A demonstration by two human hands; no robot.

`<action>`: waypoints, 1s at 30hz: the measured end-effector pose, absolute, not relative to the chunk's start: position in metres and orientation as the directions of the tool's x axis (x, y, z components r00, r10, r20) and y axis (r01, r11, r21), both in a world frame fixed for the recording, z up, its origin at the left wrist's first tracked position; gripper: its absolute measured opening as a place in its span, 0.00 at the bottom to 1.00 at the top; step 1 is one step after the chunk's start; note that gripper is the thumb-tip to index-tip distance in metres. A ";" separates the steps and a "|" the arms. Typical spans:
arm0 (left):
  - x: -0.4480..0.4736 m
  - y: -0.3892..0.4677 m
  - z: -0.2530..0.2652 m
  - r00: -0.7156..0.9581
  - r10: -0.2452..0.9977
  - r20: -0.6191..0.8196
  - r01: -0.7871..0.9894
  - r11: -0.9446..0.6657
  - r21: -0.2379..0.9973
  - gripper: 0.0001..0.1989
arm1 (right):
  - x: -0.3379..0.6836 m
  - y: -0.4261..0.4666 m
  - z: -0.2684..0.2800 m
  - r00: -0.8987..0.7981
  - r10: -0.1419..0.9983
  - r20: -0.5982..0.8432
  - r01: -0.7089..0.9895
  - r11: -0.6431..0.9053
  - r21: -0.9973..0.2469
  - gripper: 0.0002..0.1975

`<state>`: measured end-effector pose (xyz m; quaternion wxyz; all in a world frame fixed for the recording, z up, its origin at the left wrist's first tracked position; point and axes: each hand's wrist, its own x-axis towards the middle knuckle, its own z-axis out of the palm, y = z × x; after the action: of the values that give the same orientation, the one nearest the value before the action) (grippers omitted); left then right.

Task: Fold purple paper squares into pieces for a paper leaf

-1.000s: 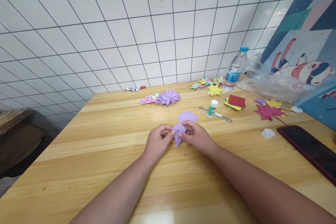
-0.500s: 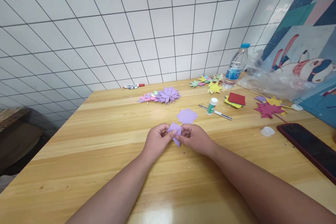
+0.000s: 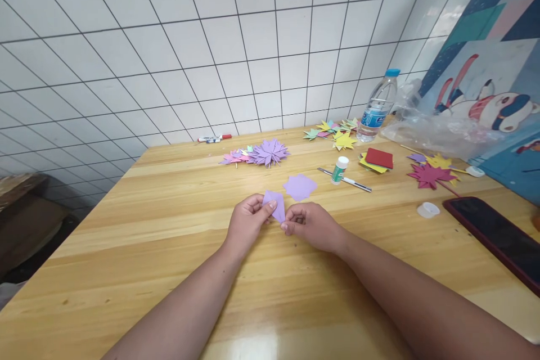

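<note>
Paper piece [image 3: 279, 210], purple, folded to a kite-like shape, is held over the wooden surface [image 3: 147, 236]. Left hand [image 3: 248, 219]: grip pinches its left side, thumb on top. Right hand [image 3: 313, 226]: grip pinches its lower tip. Jagged purple sheet [image 3: 300, 187] lies just beyond, apart from both hands; glue stick [image 3: 339, 172] stands upright to its right.

- Here's the left hand [image 3: 247, 220], bare, thumbnail [image 3: 274, 203] showing!
- Right hand [image 3: 315, 227], bare too!
- Left forearm [image 3: 185, 306]: bare, one tiny spot [image 3: 223, 271]!
- Right forearm [image 3: 405, 287], bare as well!
</note>
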<state>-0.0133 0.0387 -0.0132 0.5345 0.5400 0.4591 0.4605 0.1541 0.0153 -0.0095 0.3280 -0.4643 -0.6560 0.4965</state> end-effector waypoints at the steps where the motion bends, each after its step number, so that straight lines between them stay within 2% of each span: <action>1: -0.013 0.039 -0.014 0.185 0.983 0.000 0.007 -0.002 1.000 0.13 | 0.154 0.014 -0.008 -0.338 0.941 -0.008 0.268 0.087 -0.960 0.06; 4: -0.011 0.037 -0.017 0.301 0.953 -0.009 0.069 -0.012 0.998 0.13 | 0.153 0.014 -0.005 -0.227 0.973 0.038 0.212 0.087 -0.973 0.13; 7: -0.010 0.034 -0.018 0.359 0.933 0.004 0.121 -0.050 0.991 0.13 | 0.153 0.016 -0.004 -0.185 0.983 -0.023 0.167 0.009 -0.986 0.09; 11: -0.012 0.033 -0.015 0.400 0.917 -0.009 0.055 -0.015 0.998 0.13 | 0.153 0.020 -0.007 -0.160 0.984 -0.076 0.093 -0.062 -0.994 0.09; 18: -0.014 0.038 -0.017 0.326 0.944 -0.057 0.020 0.053 0.998 0.13 | 0.155 0.023 -0.011 -0.178 0.981 -0.074 0.038 -0.068 -0.997 0.08; 27: -0.016 0.037 -0.014 0.353 0.936 -0.021 -0.017 0.029 0.999 0.11 | 0.157 0.021 -0.008 -0.208 0.973 -0.094 -0.089 -0.115 -0.989 0.06; 30: -0.017 0.037 -0.013 0.354 0.934 -0.043 -0.030 0.057 0.998 0.14 | 0.157 0.022 -0.010 -0.200 0.976 -0.090 -0.100 -0.112 -0.989 0.05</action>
<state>-0.0175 0.0366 -0.0128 0.6040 0.5585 0.4047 0.3993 0.1565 0.0217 -0.0095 0.4494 -0.4448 -0.4919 0.5986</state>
